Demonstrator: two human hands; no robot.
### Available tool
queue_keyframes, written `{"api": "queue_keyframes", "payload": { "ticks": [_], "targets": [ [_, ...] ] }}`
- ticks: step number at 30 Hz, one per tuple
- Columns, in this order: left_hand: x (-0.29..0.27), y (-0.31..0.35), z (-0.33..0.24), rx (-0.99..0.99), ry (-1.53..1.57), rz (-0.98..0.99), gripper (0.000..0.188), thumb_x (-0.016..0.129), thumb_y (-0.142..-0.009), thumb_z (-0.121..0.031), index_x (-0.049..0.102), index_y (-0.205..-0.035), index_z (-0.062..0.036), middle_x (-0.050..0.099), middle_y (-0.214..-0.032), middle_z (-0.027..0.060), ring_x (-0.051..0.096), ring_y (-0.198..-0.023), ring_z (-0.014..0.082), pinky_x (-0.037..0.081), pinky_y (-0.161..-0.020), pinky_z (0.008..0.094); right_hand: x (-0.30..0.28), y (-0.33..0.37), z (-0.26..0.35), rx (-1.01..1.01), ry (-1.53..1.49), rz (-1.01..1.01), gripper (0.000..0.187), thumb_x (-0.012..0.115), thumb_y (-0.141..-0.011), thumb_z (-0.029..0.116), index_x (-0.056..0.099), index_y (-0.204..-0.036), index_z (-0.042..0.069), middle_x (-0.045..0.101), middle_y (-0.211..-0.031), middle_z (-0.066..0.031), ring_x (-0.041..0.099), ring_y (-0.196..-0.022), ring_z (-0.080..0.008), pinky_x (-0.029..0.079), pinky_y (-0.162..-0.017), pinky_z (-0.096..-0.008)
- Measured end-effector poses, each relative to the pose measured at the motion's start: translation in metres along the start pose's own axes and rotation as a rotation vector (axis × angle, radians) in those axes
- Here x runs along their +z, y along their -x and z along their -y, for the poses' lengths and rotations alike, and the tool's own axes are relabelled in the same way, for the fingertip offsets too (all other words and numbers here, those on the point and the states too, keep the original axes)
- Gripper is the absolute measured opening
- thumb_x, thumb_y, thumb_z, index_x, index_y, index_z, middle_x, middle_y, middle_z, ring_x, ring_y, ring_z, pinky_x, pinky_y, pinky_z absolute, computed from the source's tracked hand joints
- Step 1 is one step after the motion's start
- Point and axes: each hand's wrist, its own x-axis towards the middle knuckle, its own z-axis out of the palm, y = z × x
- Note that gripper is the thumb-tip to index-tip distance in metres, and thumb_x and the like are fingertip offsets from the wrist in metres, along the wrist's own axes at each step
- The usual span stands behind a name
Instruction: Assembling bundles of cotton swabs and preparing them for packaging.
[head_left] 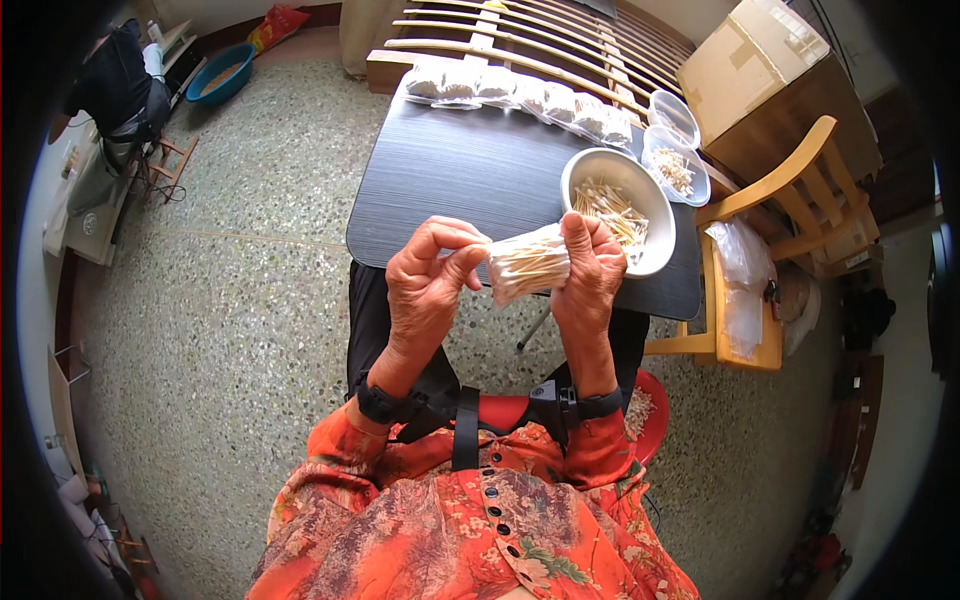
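Observation:
A clear plastic bag packed with cotton swabs (530, 264) is held up between my hands, just off the near edge of the dark table (460, 165). My left hand (432, 270) pinches the bag's left end between thumb and fingertips. Wrapped round its right end is my right hand (592, 265), thumb on top. Right behind that hand stands a white bowl (650, 225) with loose cotton swabs (610, 212) in it. Several filled bags of swabs (520, 92) lie in a row along the table's far edge.
Two clear plastic tubs (690, 165) stand at the table's far right, one with swabs in it. A wooden chair (765, 320) at the right bears plastic bags (742, 265). Behind it is a cardboard box (765, 70). A red basin (648, 415) sits by my right side.

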Motion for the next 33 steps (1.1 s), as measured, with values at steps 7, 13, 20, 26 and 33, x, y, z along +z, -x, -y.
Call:
{"api": "queue_keyframes", "payload": {
  "ticks": [7, 13, 20, 26, 33],
  "targets": [
    [-0.003, 0.004, 0.008, -0.209, 0.355, 0.03, 0.017, 0.059, -0.088, -0.019, 0.055, -0.088, -0.0018, 0.057, -0.093, 0.0083, 0.054, -0.075, 0.0102, 0.046, -0.069, 0.0245, -0.002, 0.002, -0.003, -0.111, -0.012, -0.014, 0.019, 0.063, -0.086, 0.017, 0.055, -0.079, 0.001, 0.054, -0.067, 0.0009, 0.045, -0.057, -0.0028, 0.038, -0.054, -0.0169],
    [0.007, 0.006, -0.007, -0.381, 0.463, 0.08, 0.028, 0.057, -0.089, -0.022, 0.055, -0.105, 0.0005, 0.058, -0.107, 0.0129, 0.058, -0.097, 0.0159, 0.048, -0.082, 0.0293, 0.002, 0.006, 0.005, -0.141, 0.035, -0.034, 0.019, 0.063, -0.086, 0.018, 0.055, -0.081, 0.001, 0.054, -0.068, 0.0019, 0.044, -0.058, -0.0021, 0.037, -0.054, -0.0163],
    [0.006, 0.009, 0.005, -0.466, 0.404, -0.025, 0.024, 0.058, -0.089, -0.021, 0.058, -0.1, 0.0006, 0.063, -0.09, 0.0073, 0.061, -0.077, 0.0114, 0.05, -0.067, 0.0239, 0.005, 0.014, 0.004, -0.155, 0.146, -0.008, 0.019, 0.066, -0.084, 0.017, 0.055, -0.081, 0.001, 0.055, -0.07, 0.0023, 0.045, -0.06, -0.0014, 0.038, -0.054, -0.0166],
    [0.01, 0.01, -0.001, -0.489, 0.529, -0.044, 0.026, 0.056, -0.09, -0.02, 0.053, -0.106, 0.0003, 0.062, -0.094, 0.0091, 0.063, -0.079, 0.0159, 0.055, -0.066, 0.03, 0.002, 0.009, 0.001, -0.158, 0.086, -0.063, 0.02, 0.065, -0.085, 0.018, 0.055, -0.08, 0.001, 0.054, -0.069, 0.0022, 0.044, -0.059, -0.0017, 0.037, -0.054, -0.0165],
    [0.01, 0.016, 0.0, -0.538, 0.448, 0.06, 0.035, 0.062, -0.085, -0.012, 0.047, -0.113, 0.0015, 0.058, -0.104, 0.0126, 0.06, -0.092, 0.0191, 0.055, -0.069, 0.0309, 0.003, 0.008, -0.001, -0.208, 0.126, -0.11, 0.02, 0.064, -0.085, 0.018, 0.055, -0.08, 0.001, 0.053, -0.067, 0.0026, 0.042, -0.058, -0.0018, 0.035, -0.052, -0.016]
  ]
}}
